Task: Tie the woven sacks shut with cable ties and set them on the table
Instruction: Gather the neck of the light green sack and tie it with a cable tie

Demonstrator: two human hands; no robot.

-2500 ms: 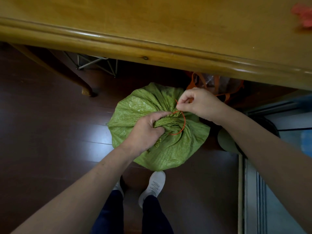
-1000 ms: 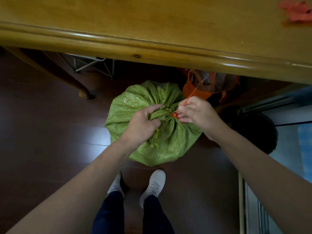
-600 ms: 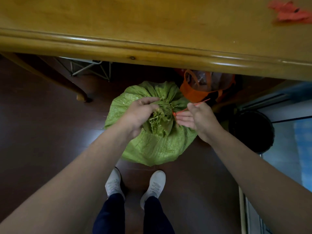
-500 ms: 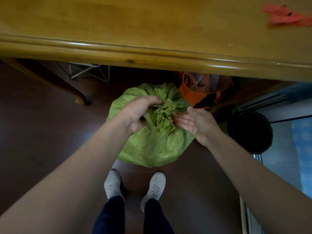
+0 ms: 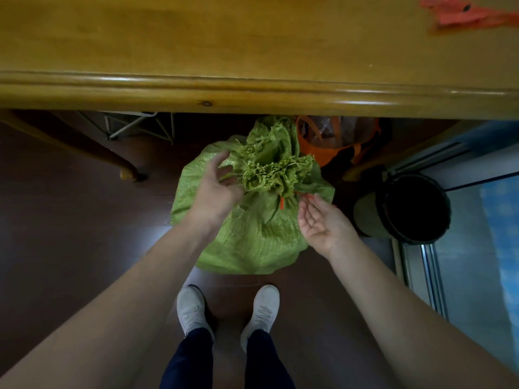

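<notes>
Table [image 5: 252,88] edge looms above; orange bag [image 5: 337,141] and black bin [image 5: 412,209] sit beyond the right hand [image 5: 323,220]. Between it and the left hand [image 5: 216,189], both loose and empty, the green woven sack [image 5: 252,237] stands on the floor, cable-tied neck upward.

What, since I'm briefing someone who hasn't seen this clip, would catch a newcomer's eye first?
The bright green woven sack stands out on the dark floor, just in front of the person's shoes, its frayed mouth bunched above an orange cable tie. The left hand and right hand are open on either side of that neck. Across the top runs the glossy wooden table, with something orange-red at its far right.
</notes>
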